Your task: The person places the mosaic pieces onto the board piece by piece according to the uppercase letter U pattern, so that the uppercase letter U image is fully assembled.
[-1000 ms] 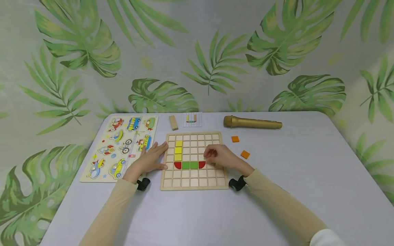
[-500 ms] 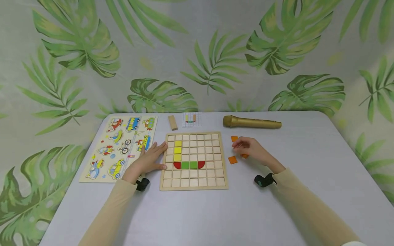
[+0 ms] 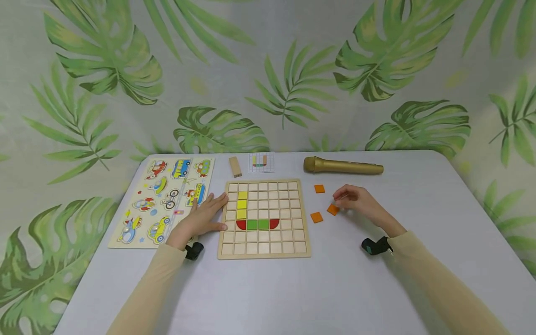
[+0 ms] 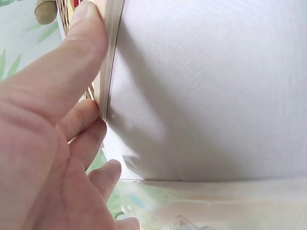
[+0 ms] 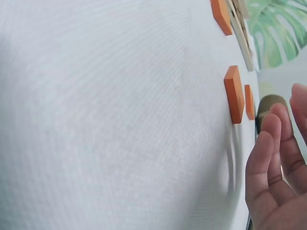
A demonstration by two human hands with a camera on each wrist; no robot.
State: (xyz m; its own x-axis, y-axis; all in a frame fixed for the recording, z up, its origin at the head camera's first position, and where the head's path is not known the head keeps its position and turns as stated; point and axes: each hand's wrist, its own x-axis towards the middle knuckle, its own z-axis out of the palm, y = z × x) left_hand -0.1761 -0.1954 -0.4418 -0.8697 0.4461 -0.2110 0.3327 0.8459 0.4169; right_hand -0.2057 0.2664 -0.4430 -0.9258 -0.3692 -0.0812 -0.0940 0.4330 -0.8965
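A square wooden grid board lies in the middle of the table. Yellow tiles form a column on it, above a row of two green tiles between two red rounded pieces. My left hand rests spread along the board's left edge, its thumb and fingertips touching the frame. To the right of the board lie three orange square tiles: one at the back, one in front and one between. My right hand, fingers loosely bent, hovers beside that middle tile, apart from it.
A vehicle picture puzzle lies left of the board, partly behind my left hand. Behind the board are a small wooden block and a pattern card. A gold microphone lies at the back right.
My right hand has moved from over the board to the orange tiles on the right. A third orange tile now lies near the board's right edge. My left hand has stayed put.
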